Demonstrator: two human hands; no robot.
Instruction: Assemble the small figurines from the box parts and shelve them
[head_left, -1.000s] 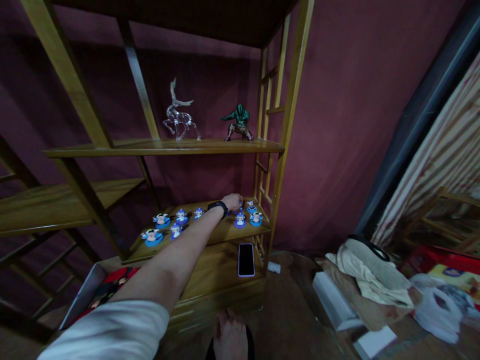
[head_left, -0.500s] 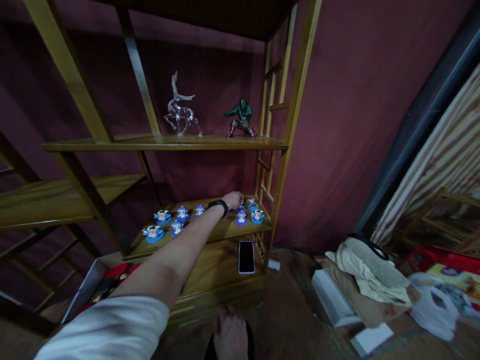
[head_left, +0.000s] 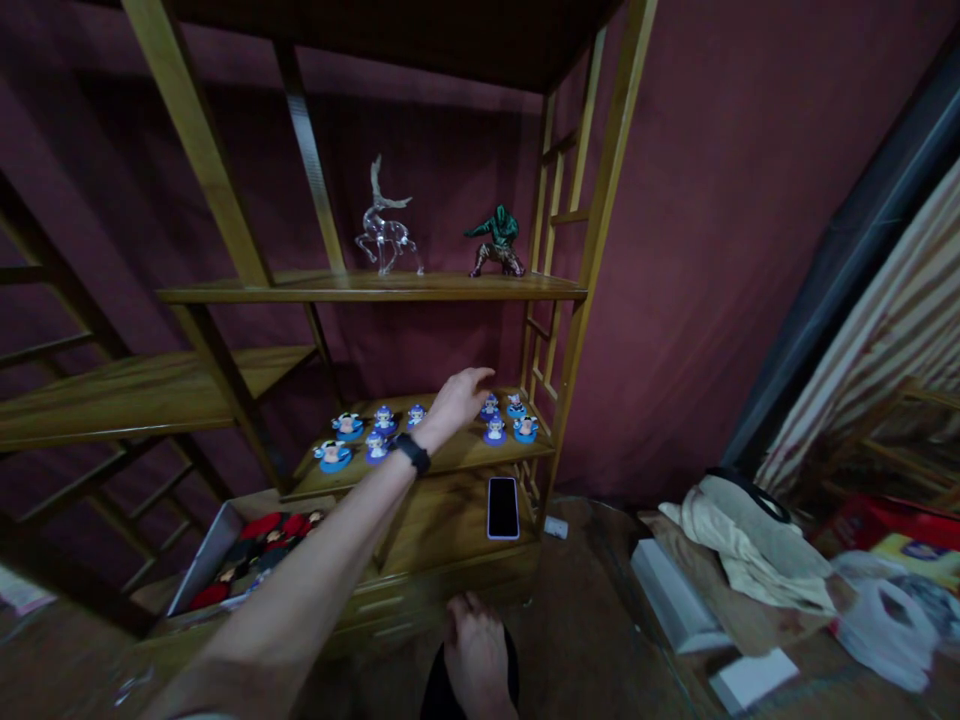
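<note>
Right hand [head_left: 474, 655]: lowest in the view, laid palm-down on a dark, rounded surface at the frame edge. Whether it grips anything cannot be told.

Open box [head_left: 225, 545]: on the floor-level ledge at left, with red and dark pieces inside; too dim to identify them.

Phone [head_left: 502, 507]: lies flat, screen dark, on the low cabinet top [head_left: 442, 540], just below the lower shelf.

Left hand [head_left: 459, 393]: arm extended, a black wristband [head_left: 413, 453] on the wrist. The fingers are spread and loose, and nothing is held. It hovers over the lower shelf [head_left: 457, 455], between two groups of figurines.

Figurines [head_left: 493, 430]: small, on blue bases, all upright. Four stand just right of the hand; five stand to its left [head_left: 375, 447].

Status, as judged: nine figurines are set on the shelf, the gap under the hand is unfilled, and the box is not emptied.

Upper shelf [head_left: 300, 292]: carries a glass deer [head_left: 386, 228] and a green figure [head_left: 496, 243], well apart from the hand.
</note>
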